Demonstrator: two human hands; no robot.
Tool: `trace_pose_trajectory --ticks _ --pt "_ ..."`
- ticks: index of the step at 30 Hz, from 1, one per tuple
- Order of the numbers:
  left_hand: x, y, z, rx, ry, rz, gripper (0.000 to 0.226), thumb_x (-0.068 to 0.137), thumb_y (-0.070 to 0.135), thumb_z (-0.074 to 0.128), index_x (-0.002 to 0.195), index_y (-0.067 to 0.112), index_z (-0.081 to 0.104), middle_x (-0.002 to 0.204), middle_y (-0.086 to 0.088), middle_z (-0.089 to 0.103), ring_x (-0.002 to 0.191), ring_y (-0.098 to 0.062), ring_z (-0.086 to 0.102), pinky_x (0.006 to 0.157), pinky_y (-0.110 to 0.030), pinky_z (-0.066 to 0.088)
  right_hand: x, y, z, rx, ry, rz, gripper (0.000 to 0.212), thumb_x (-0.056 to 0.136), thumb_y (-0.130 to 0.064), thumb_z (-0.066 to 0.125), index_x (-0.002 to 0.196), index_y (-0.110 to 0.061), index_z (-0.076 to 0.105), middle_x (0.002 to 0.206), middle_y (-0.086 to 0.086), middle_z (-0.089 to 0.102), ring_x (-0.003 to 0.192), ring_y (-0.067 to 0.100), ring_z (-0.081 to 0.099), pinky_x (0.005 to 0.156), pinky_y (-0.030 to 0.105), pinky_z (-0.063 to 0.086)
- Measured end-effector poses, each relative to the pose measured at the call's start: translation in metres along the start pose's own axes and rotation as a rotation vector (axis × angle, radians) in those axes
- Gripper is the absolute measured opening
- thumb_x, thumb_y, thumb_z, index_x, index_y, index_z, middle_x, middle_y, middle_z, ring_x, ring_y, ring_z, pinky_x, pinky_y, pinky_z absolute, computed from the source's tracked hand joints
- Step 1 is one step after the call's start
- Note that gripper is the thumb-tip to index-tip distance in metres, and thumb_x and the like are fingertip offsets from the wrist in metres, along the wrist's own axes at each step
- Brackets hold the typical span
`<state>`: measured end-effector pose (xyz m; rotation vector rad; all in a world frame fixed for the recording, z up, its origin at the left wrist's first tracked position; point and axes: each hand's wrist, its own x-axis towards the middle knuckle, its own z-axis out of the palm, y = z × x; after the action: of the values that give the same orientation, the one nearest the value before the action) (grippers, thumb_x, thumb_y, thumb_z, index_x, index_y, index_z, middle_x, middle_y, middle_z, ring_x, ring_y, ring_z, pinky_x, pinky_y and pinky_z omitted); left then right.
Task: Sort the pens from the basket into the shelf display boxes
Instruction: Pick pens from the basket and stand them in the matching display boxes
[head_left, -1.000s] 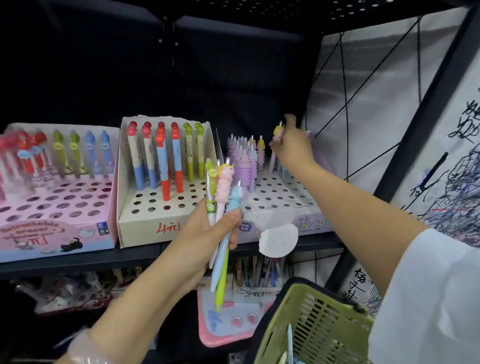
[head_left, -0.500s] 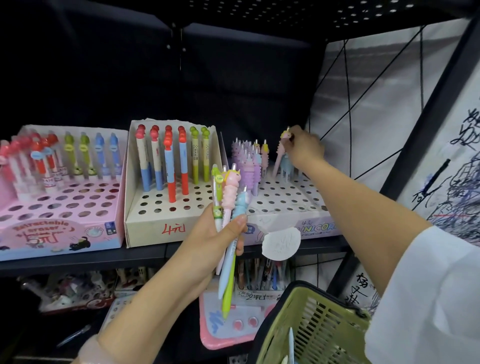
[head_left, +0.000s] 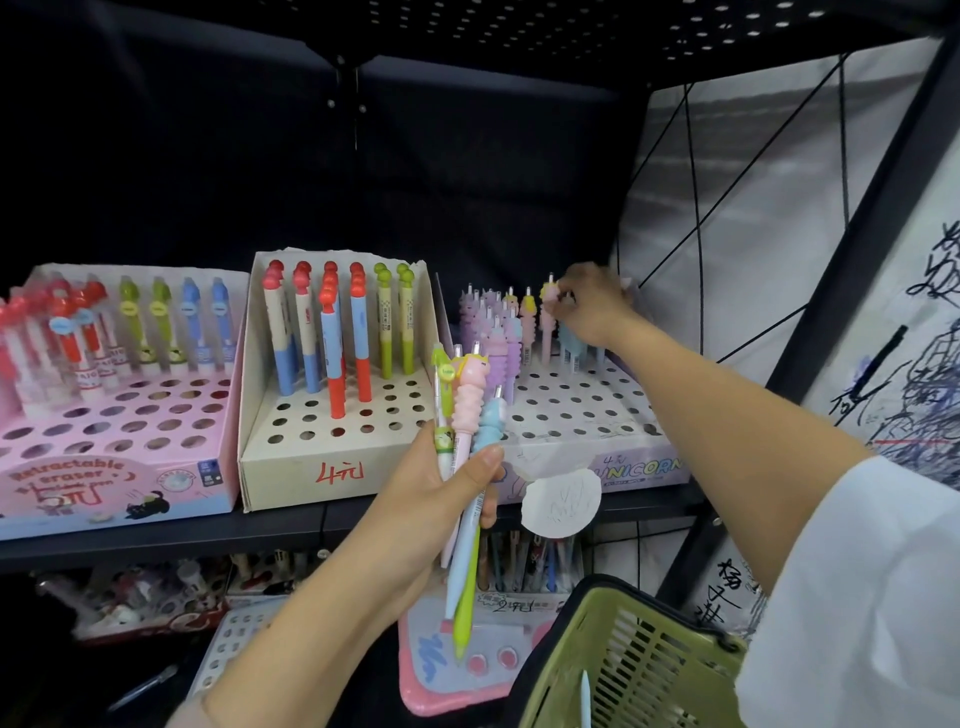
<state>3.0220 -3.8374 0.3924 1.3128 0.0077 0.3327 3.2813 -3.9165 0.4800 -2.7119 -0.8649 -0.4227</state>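
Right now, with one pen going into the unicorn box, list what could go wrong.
1. The right hand is seating a pink pen among tightly packed pens at the back of the unicorn box; its fingers could knock neighbours askew.
2. The left hand grips a loose bundle of pens in front of the shelf; one could slip out.
3. The green-topped pen in that bundle looks unlike the unicorn ones, so it may get misfiled.

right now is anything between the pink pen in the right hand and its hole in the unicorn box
Nothing visible blocks it. The right hand pinches the top of the pink pen, which stands in the back row of the unicorn box. Other pens crowd close on its left. The hole itself is too blurred to see.
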Motion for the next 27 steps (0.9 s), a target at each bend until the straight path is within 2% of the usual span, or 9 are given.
trace_pose_trajectory --ticks 4,6,9,12,15,18,22,25,27 --pt "0.001 -0.001 -0.003 -0.003 0.016 -0.003 0.038 0.072 0.032 0.062 0.106 0.016 0.054 0.065 0.009 0.060 0.054 -0.009 0.050 0.058 -0.023 0.047 -0.005 -0.005 0.012 -0.084 -0.020 0.055 0.043 0.093 -0.029 0.049 0.133 -0.013 0.046 0.150 0.009 0.025 0.138 0.030 0.019 0.107 0.044 0.024" --pt "0.002 0.000 -0.005 0.000 0.031 0.002 0.039 0.071 0.033 0.062 0.105 0.017 0.055 0.065 0.009 0.060 0.054 -0.009 0.051 0.058 -0.023 0.047 -0.013 -0.016 0.012 -0.011 0.124 0.056 0.049 0.090 -0.021 0.054 0.137 -0.013 0.042 0.150 0.011 0.024 0.139 0.029 0.020 0.110 0.044 0.022" --pt "0.002 0.000 -0.007 0.013 0.058 0.015 0.038 0.070 0.034 0.063 0.104 0.019 0.056 0.067 0.007 0.060 0.056 -0.008 0.052 0.057 -0.022 0.047 -0.038 -0.041 0.002 0.387 0.391 0.010 0.026 0.092 -0.020 0.054 0.114 -0.008 0.059 0.117 0.010 0.056 0.108 0.022 0.053 0.097 0.036 0.040" --pt "0.003 -0.002 -0.010 0.038 0.111 0.032 0.026 0.080 0.027 0.063 0.105 0.022 0.057 0.071 0.006 0.060 0.058 -0.008 0.053 0.059 -0.023 0.047 -0.082 -0.067 -0.016 0.881 0.120 -0.027 0.038 0.094 -0.038 0.050 0.080 -0.004 0.063 0.071 0.005 0.061 0.062 0.011 0.056 0.064 0.028 0.051" --pt "0.006 -0.003 -0.009 0.089 0.131 0.067 0.022 0.088 0.019 0.059 0.109 0.026 0.056 0.070 0.012 0.060 0.061 -0.007 0.054 0.061 -0.024 0.048 -0.121 -0.081 -0.025 0.879 -0.309 -0.110 0.032 0.089 -0.046 0.055 0.073 -0.020 0.065 0.072 0.000 0.061 0.062 0.009 0.057 0.060 0.021 0.048" --pt "0.007 -0.002 -0.005 0.103 0.144 0.082 0.025 0.089 0.017 0.058 0.111 0.030 0.055 0.070 0.013 0.061 0.062 -0.004 0.055 0.061 -0.023 0.050 -0.134 -0.087 -0.026 0.892 -0.371 -0.129 0.020 0.088 -0.033 0.062 0.077 -0.017 0.065 0.074 0.000 0.055 0.067 0.011 0.049 0.063 0.021 0.043" --pt "0.007 0.000 -0.003 0.116 0.150 0.065 0.022 0.088 0.018 0.059 0.109 0.022 0.054 0.067 0.009 0.057 0.056 -0.005 0.052 0.056 -0.020 0.048 -0.125 -0.090 -0.028 1.040 -0.193 -0.104 0.018 0.092 -0.021 0.055 0.079 -0.011 0.063 0.079 0.004 0.059 0.074 0.011 0.054 0.072 0.023 0.046" --pt "0.004 -0.001 -0.004 0.111 0.142 0.039 0.016 0.089 0.021 0.057 0.105 0.022 0.053 0.072 0.004 0.055 0.058 -0.008 0.051 0.060 -0.025 0.046 -0.098 -0.079 -0.044 1.302 0.202 0.062 0.021 0.098 -0.022 0.044 0.082 -0.015 0.056 0.077 0.000 0.067 0.065 0.008 0.063 0.059 0.022 0.051" --pt "0.002 -0.003 -0.006 0.115 0.158 0.026 0.012 0.091 0.022 0.053 0.102 0.017 0.052 0.073 0.000 0.054 0.059 -0.011 0.049 0.064 -0.029 0.044 -0.078 -0.062 -0.055 1.223 0.493 0.084 0.019 0.099 -0.029 0.042 0.087 -0.017 0.050 0.078 0.000 0.067 0.056 0.005 0.062 0.054 0.019 0.051"
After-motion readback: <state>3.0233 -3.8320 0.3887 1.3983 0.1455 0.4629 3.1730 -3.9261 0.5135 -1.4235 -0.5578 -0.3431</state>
